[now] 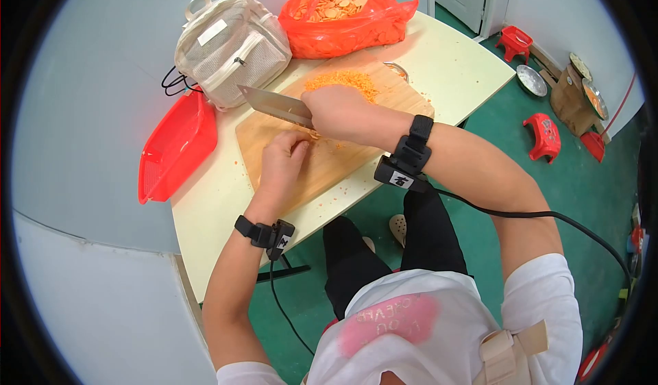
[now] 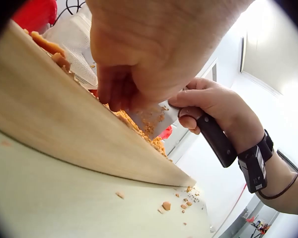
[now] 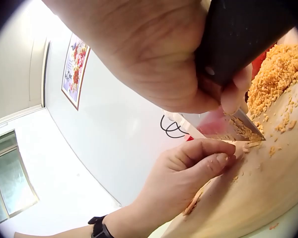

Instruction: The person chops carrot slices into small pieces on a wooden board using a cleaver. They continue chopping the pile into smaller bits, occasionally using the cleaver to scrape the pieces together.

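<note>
A wide-bladed knife [image 1: 277,107] is held by its dark handle in my right hand [image 1: 343,114], over the wooden cutting board [image 1: 329,168]. Bits of orange food cling to the blade [image 2: 151,119]. My left hand [image 1: 282,160] is on the board just beside the blade, fingers curled and thumb against them, pinching small orange pieces [image 3: 248,147] that the fingers largely hide. In the right wrist view, the blade's edge meets the board close to the left fingertips. A heap of finely chopped orange food [image 3: 278,74] lies on the board beyond the knife.
Behind the board are a red bag of orange slices [image 1: 343,32] and a pale mesh backpack [image 1: 233,49]. A red basket [image 1: 179,148] lies at the table's left edge. Loose crumbs [image 2: 166,205] dot the tabletop [image 1: 466,77]. Red stools [image 1: 543,138] stand on the floor at right.
</note>
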{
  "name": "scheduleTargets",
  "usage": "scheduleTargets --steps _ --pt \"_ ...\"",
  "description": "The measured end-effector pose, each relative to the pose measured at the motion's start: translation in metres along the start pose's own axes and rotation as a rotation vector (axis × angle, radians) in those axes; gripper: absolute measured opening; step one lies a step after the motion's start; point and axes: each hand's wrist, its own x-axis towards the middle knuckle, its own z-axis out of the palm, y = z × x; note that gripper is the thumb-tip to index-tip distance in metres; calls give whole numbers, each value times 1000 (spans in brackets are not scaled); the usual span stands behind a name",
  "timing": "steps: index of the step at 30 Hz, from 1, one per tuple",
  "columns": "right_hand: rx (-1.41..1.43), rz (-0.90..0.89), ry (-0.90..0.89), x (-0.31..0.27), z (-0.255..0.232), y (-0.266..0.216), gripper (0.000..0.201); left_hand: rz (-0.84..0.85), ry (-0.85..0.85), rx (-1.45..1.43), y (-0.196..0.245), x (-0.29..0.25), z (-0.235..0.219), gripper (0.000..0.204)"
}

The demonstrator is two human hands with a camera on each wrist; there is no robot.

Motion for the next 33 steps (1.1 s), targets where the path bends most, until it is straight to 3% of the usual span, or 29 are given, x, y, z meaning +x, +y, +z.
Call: scheduleTargets --steps 6,9,11,17,21,24,33 --pt "49 64 -15 -7 -15 4 19 -2 38 93 1 2 -7 17" --pt "56 85 17 -11 -22 10 19 120 -50 255 3 5 -7 20" --pt "49 77 62 -13 -23 17 19 339 -79 374 4 9 -4 26" --pt "27 81 116 -19 -28 24 17 487 -176 427 11 32 -5 32" --pt "57 68 127 -16 -28 28 16 442 -254 384 11 43 -4 33" --pt "68 73 136 -19 -25 29 16 432 -269 338 12 43 -1 22" --pt "83 52 84 -24 -18 26 19 240 -202 586 18 34 13 16"
